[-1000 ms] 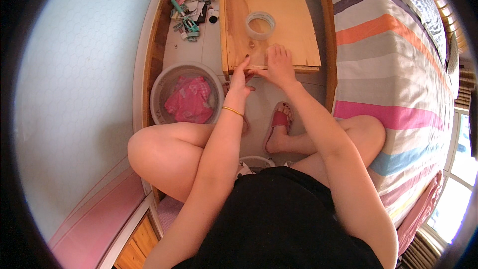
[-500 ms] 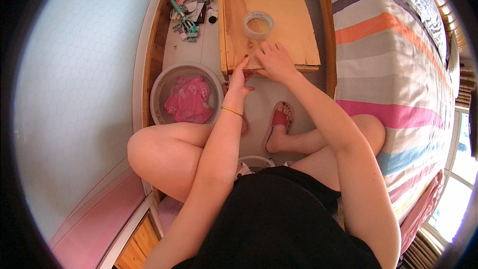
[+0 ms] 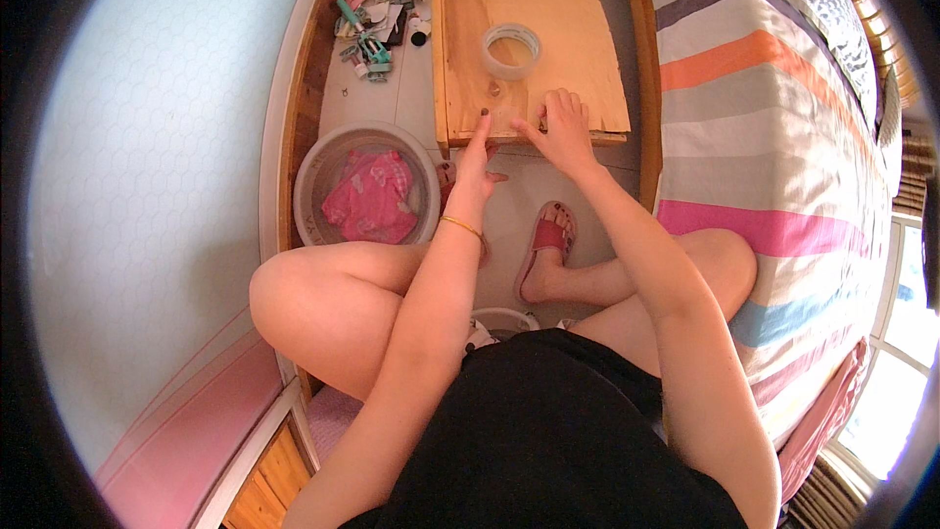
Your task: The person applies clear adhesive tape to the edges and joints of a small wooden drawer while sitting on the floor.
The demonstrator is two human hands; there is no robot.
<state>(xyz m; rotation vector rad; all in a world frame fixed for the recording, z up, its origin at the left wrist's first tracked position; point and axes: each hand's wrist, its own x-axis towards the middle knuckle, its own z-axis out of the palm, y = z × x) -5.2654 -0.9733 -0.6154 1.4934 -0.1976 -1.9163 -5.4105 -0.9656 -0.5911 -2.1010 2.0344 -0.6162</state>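
A pale wooden drawer-like box [image 3: 578,39] lies with its flat board upward in front of me. On the board rests a roll of clear tape [image 3: 534,59]. My left hand [image 3: 473,167] is at the near left edge of the box, its index finger stretched over the edge and its thumb apart. My right hand [image 3: 562,137] lies on the near edge further right, fingers slightly bent on the wood and thumb pointing left. A faint shiny patch shows on the wood between the hands; whether it is tape I cannot tell.
To the left stands a grey basin [image 3: 311,176] with pink cloth [image 3: 370,198] in it. Behind it lies a pile of small items [image 3: 367,39], some teal. A bed with a striped cover [image 3: 764,157] borders the right. My foot in a red slipper [image 3: 548,240] is below the box.
My right hand has slid to the right along the near edge of the box, away from my left hand. The left hand and the tape roll have barely shifted.
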